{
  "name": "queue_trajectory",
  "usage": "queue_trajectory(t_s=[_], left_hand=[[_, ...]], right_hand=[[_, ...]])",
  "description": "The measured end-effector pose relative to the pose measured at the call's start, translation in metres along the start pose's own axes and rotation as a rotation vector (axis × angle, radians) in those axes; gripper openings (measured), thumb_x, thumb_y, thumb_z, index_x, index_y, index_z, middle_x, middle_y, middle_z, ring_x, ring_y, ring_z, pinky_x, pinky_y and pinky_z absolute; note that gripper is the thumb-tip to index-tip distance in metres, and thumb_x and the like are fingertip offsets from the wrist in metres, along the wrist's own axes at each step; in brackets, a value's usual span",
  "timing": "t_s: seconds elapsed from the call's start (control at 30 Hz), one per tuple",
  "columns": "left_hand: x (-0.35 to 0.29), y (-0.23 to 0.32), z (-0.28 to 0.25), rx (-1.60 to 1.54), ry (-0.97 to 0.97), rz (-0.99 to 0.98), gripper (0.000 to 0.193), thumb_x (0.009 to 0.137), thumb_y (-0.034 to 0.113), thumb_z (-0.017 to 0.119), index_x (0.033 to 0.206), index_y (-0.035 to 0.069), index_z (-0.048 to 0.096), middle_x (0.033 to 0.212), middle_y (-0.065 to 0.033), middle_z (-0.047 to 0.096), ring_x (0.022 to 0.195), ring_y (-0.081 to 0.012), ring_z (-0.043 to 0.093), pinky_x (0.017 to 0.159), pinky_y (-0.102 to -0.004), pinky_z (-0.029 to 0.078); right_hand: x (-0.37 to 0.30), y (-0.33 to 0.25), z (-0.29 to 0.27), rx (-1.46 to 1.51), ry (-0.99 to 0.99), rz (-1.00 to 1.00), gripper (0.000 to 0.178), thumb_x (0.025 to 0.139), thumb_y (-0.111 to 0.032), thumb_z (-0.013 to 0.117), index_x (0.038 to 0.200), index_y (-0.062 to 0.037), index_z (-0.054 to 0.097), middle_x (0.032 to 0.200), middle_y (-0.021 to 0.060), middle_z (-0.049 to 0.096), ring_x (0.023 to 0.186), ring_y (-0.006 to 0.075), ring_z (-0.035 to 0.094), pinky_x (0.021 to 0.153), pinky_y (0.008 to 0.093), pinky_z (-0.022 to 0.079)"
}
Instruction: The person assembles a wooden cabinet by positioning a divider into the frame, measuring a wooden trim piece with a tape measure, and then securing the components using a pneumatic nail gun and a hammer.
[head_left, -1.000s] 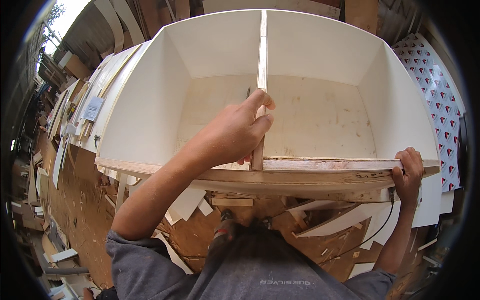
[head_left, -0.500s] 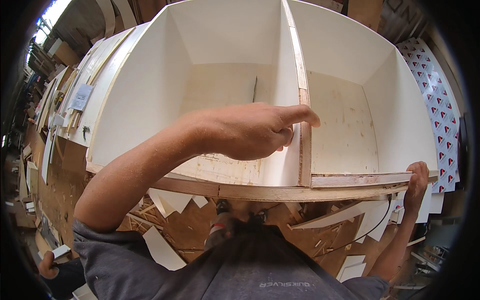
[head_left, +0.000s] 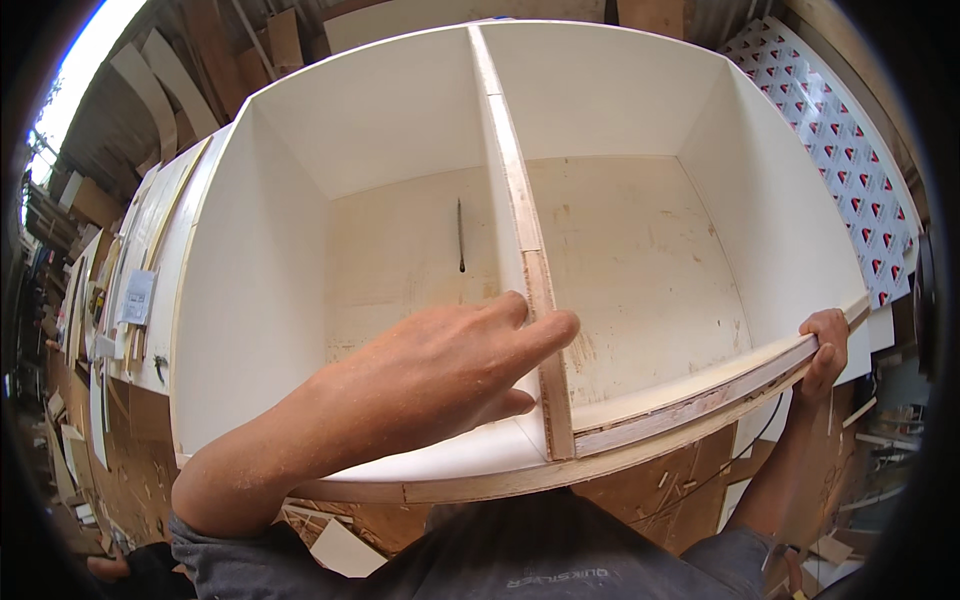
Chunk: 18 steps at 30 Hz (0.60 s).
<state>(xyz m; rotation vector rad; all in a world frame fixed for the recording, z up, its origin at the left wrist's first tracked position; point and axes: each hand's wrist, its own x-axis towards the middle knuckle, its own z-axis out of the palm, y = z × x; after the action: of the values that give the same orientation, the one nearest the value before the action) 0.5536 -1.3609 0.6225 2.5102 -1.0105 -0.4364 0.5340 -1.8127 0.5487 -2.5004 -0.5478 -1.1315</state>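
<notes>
A large white box-shaped cabinet carcass [head_left: 270,110] lies before me with its open side up. Its middle divider [head_left: 530,250] has a raw wood edge and splits it into two compartments. My left hand [head_left: 450,360] reaches over the left compartment, holding nothing, with its fingers apart. The forefinger crosses the divider's edge while the thumb stays on the left side; whether they touch it I cannot tell. My right hand [head_left: 826,345] is closed round the right end of the wooden front rail [head_left: 690,400]. A thin dark rod [head_left: 461,235] lies on the left compartment's floor.
White panels and strips [head_left: 165,260] are stacked at the left. A patterned film-covered sheet [head_left: 830,150] leans at the right. Offcuts [head_left: 345,548] litter the floor near me, and a dark cable [head_left: 760,440] hangs below the rail. Part of another person's hand [head_left: 108,568] shows lower left.
The carcass now sits lower in view and slants, showing more of its inside. My left hand has shifted down and left, its fingers more spread. My right hand still grips the rail.
</notes>
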Motion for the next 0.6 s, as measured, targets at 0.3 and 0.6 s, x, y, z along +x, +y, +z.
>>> queue_trajectory(t_s=[0.3, 0.6], left_hand=[[0.011, 0.030, 0.004, 0.262, 0.089, -0.023, 0.057, 0.069, 0.011, 0.082, 0.118, 0.010, 0.054, 0.098, -0.0098, 0.063, 0.086, -0.0287, 0.063, 0.073, -0.0381, 0.050], [0.008, 0.050, 0.014, 0.271, 0.091, -0.022, 0.063, 0.067, 0.008, 0.080, 0.124, 0.010, 0.054, 0.106, -0.0130, 0.067, 0.094, -0.0348, 0.066, 0.080, -0.0408, 0.053]], right_hand=[[0.012, 0.008, 0.004, -0.095, 0.152, -0.126, 0.040, 0.094, -0.032, 0.046, 0.063, -0.0087, 0.054, 0.063, 0.0060, 0.051, 0.059, 0.0269, 0.050, 0.064, 0.0371, 0.042], [0.002, 0.008, -0.011, -0.138, 0.136, -0.074, 0.048, 0.099, -0.035, 0.044, 0.060, -0.0087, 0.052, 0.056, 0.0058, 0.045, 0.054, 0.0251, 0.048, 0.061, 0.0367, 0.043]])
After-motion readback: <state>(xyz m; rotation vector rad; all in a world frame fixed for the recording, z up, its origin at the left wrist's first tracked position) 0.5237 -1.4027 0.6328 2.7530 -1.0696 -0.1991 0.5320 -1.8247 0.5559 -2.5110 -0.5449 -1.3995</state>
